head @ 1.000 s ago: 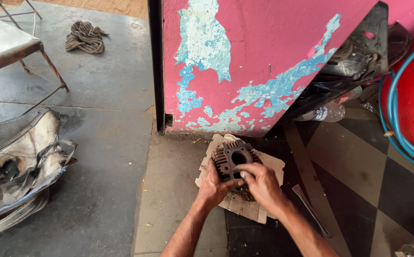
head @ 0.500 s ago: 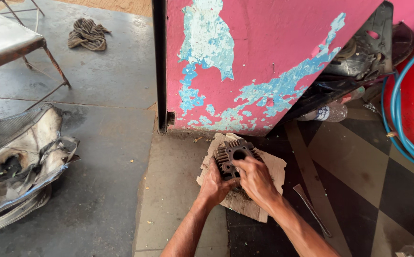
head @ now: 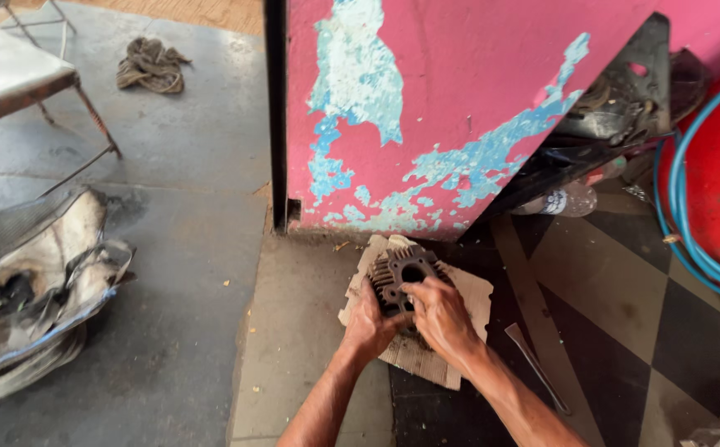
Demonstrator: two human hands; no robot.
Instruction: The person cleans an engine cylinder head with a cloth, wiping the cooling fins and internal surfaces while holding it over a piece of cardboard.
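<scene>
Gripping the finned metal engine part [head: 399, 277] from its side, the left hand [head: 366, 325] is keeping it steady | right hand [head: 440, 314] is closing over its top | part is sitting on cardboard [head: 467, 291] by the pink wall [head: 451, 99]

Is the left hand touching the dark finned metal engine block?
Touching: the head view shows the left hand pressed against the dark finned metal engine block.

Looks like a roadside repair workshop, floor-level work. There's a finned engine cylinder [head: 401, 277] on scrap cardboard [head: 426, 360], a coiled blue hose [head: 691, 240], and peeling pink wall [head: 459, 108].
</scene>
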